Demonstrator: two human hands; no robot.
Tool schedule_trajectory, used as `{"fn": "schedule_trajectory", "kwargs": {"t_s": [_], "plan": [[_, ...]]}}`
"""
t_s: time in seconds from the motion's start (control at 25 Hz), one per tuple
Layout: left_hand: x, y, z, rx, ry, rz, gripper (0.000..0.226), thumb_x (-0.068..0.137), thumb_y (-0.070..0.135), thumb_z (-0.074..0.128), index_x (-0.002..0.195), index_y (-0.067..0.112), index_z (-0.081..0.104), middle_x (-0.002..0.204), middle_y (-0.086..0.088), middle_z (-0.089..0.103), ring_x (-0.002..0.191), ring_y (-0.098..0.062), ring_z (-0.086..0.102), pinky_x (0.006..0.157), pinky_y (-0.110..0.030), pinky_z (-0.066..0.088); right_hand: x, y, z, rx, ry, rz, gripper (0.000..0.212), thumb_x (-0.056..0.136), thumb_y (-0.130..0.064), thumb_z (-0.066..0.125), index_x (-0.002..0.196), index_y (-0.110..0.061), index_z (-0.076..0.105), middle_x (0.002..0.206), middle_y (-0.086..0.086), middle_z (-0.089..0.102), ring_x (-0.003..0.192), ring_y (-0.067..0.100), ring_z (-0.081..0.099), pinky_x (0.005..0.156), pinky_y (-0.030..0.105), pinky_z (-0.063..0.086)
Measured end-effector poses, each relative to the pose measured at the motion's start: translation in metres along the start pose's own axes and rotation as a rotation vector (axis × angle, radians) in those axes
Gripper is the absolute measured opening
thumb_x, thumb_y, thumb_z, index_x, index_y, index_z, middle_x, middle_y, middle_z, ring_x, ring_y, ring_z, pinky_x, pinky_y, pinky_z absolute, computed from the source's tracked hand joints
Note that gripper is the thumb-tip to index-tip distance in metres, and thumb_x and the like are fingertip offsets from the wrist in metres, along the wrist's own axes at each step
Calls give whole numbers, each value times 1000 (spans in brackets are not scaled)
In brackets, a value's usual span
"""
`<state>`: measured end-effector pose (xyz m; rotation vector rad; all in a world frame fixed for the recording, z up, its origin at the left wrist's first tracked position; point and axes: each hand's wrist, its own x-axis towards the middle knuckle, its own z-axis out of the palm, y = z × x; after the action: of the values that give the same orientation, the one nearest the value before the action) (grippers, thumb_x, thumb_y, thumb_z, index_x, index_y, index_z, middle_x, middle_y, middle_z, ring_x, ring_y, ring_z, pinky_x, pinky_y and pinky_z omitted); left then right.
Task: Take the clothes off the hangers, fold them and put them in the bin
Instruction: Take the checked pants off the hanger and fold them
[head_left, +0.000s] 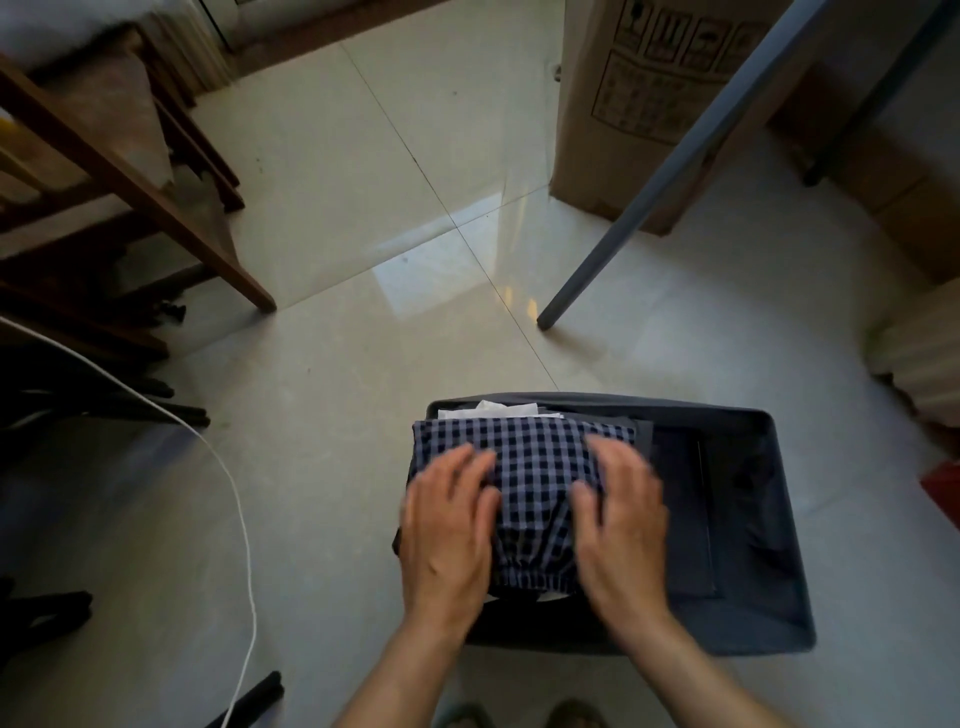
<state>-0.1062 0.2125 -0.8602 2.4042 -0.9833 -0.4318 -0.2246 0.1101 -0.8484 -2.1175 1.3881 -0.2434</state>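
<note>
In the lower centre of the frame a dark grey fabric bin (775, 525) stands on the pale tiled floor (363, 218). A folded garment in a blue-and-dark check (540, 467) lies in the left half of the bin, on top of other folded clothes; a white piece (488, 409) shows beneath it at the bin's upper edge. The left hand (449, 525) lies flat on the left side of the checked garment, fingers stretched out and slightly spread, gripping nothing. The right hand (621, 519) lies on the garment's right side in the same way, palm down with fingers extended and only lightly bent, closed round nothing; both hands are somewhat blurred. The elastic edge of the garment shows between the two wrists, towards the bottom of the frame. In the right half of the bin lies a flat, dark folded cloth (685, 519). A wooden chair (130, 171) fills the upper left of the frame, and a white cable (235, 493) curves down the left side across the floor. In the upper right stands a cardboard box (649, 93), with a slanted grey pole (675, 171) crossing in front of it down to the floor.
</note>
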Motion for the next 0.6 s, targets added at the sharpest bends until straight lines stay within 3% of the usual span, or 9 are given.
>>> {"fn": "schedule_trajectory", "kwargs": {"t_s": [0.04, 0.12, 0.2, 0.36, 0.6], "plan": [[-5, -1, 5, 48, -160, 69, 49, 98, 43, 28, 147, 38, 31, 159, 10, 22, 146, -9, 14, 119, -40, 17, -8, -6, 5, -69, -159, -100, 52, 98, -35, 39, 149, -32, 27, 158, -6, 18, 143, 14, 18, 115, 38, 23], [-4, -12, 19, 143, -462, 31, 56, 102, 43, 26, 149, 44, -4, 157, 17, -20, 146, -9, -21, 122, -41, 0, -14, 0, 22, -150, -429, -75, 62, 102, -37, 32, 154, -33, -2, 158, -10, -23, 147, 13, -15, 121, 40, 7], [8, -20, 30, 215, -608, 8, 63, 103, 43, 30, 144, 45, -18, 152, 14, -34, 142, -14, -33, 122, -45, -4, -4, 13, 34, -153, -537, 13, 66, 103, -36, 31, 151, -34, -14, 152, -8, -38, 145, 17, -25, 122, 43, 5], [36, -24, 52, 142, -764, -41, 67, 102, 41, 38, 148, 48, -11, 152, 12, -39, 138, -20, -39, 118, -51, -5, 22, 31, 50, -90, -649, 92, 66, 103, -36, 33, 150, -42, -13, 154, -2, -36, 147, 23, -21, 118, 44, 10], [53, -29, 67, 27, -950, -158, 70, 99, 38, 38, 147, 51, -11, 148, 14, -43, 135, -18, -43, 117, -50, -11, 42, 42, 56, -34, -801, 144, 68, 103, -35, 35, 150, -42, -15, 154, 6, -35, 145, 28, -25, 117, 43, -4]]}}
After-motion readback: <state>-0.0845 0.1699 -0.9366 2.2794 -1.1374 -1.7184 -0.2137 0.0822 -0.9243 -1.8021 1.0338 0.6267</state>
